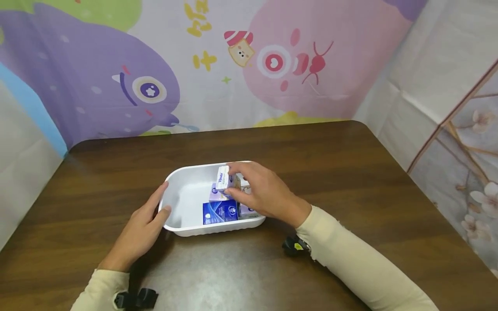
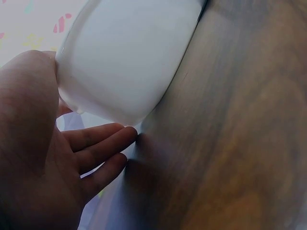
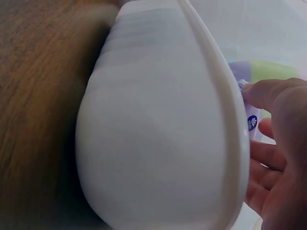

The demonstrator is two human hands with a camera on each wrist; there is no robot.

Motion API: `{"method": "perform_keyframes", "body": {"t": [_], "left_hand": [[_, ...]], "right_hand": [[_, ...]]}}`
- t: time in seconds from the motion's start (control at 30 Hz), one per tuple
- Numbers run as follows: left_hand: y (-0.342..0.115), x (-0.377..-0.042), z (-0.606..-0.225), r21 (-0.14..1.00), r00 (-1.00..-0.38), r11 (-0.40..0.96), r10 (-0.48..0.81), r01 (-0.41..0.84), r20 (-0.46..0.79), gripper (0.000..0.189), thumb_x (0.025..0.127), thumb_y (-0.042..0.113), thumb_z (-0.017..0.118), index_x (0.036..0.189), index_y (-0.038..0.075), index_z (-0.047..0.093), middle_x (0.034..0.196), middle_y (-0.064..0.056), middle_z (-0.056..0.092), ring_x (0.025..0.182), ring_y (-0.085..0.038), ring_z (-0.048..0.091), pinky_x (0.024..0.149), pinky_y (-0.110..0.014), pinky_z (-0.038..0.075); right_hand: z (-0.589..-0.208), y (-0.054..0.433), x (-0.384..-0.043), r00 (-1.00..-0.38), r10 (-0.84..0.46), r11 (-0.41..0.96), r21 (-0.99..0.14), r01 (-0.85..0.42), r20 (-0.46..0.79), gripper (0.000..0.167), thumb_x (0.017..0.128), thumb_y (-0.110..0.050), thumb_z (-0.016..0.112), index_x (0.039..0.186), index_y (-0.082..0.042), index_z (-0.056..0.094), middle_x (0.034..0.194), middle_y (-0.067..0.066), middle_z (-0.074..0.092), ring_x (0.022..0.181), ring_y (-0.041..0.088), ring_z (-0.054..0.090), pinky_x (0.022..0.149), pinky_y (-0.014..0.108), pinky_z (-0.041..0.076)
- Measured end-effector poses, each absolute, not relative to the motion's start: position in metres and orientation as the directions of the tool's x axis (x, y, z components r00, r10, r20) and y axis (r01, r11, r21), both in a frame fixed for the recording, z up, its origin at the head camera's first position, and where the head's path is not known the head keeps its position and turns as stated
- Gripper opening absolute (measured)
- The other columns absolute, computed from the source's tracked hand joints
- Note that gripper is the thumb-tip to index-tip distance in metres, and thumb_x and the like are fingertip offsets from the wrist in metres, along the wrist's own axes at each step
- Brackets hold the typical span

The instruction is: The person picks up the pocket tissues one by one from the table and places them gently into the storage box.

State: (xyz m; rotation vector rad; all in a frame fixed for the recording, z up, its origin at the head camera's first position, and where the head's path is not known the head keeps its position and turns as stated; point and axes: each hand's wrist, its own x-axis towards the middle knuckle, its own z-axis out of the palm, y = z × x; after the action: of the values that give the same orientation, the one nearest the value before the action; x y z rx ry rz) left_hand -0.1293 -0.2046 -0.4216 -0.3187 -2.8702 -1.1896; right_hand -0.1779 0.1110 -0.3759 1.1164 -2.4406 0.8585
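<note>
A white plastic basin stands on the table, with several small tissue packs in its right half. My right hand reaches over its right side and pinches a white-and-lilac tissue pack upright between thumb and fingers. In the right wrist view, part of that tissue pack shows past the rim. A dark blue pack lies in front, a lilac pack behind it; others are partly hidden by my right hand. My left hand touches the basin's left rim with thumb and forefinger, its other fingers extended beneath.
The brown wooden table spreads around the basin. Behind it hangs a cartoon-printed cloth, and a pale floral panel stands along the right. Black straps with small devices sit at both wrists.
</note>
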Motion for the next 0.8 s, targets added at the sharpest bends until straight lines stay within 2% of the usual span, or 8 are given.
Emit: {"method": "perform_keyframes", "body": {"t": [0.2, 0.5, 0.8], "left_hand": [[-0.201, -0.134, -0.42, 0.696, -0.978, 0.691, 0.186, 0.195, 0.09, 0.06, 0.107, 0.035, 0.044, 0.162, 0.031, 0.02, 0.159, -0.017, 0.032, 0.142, -0.041, 0.035, 0.108, -0.064, 0.032], [-0.202, -0.132, -0.424, 0.71, -0.98, 0.679, 0.179, 0.184, 0.083, 0.06, 0.107, 0.035, 0.045, 0.161, 0.033, 0.019, 0.16, -0.017, 0.03, 0.143, -0.041, 0.033, 0.107, -0.064, 0.032], [-0.202, -0.127, -0.423, 0.709, -0.979, 0.678, 0.176, 0.195, 0.1, 0.06, 0.107, 0.034, 0.046, 0.161, 0.032, 0.021, 0.158, -0.018, 0.034, 0.14, -0.04, 0.037, 0.104, -0.062, 0.035]], "right_hand": [[-0.376, 0.114, -0.181, -0.629, -0.579, 0.514, -0.367, -0.775, 0.519, 0.036, 0.092, -0.025, 0.074, 0.121, -0.007, 0.059, 0.126, 0.004, 0.063, 0.116, 0.014, 0.058, 0.101, 0.028, 0.047], [-0.367, 0.102, -0.186, -0.679, -0.618, 0.589, -0.338, -0.734, 0.397, 0.037, 0.095, -0.035, 0.069, 0.125, -0.014, 0.063, 0.125, -0.002, 0.063, 0.115, 0.011, 0.059, 0.097, 0.029, 0.049], [-0.372, 0.089, -0.192, -0.644, -0.7, 0.606, -0.221, -0.764, 0.309, 0.038, 0.097, -0.04, 0.064, 0.127, -0.017, 0.067, 0.125, -0.003, 0.064, 0.115, 0.012, 0.06, 0.098, 0.03, 0.047]]}}
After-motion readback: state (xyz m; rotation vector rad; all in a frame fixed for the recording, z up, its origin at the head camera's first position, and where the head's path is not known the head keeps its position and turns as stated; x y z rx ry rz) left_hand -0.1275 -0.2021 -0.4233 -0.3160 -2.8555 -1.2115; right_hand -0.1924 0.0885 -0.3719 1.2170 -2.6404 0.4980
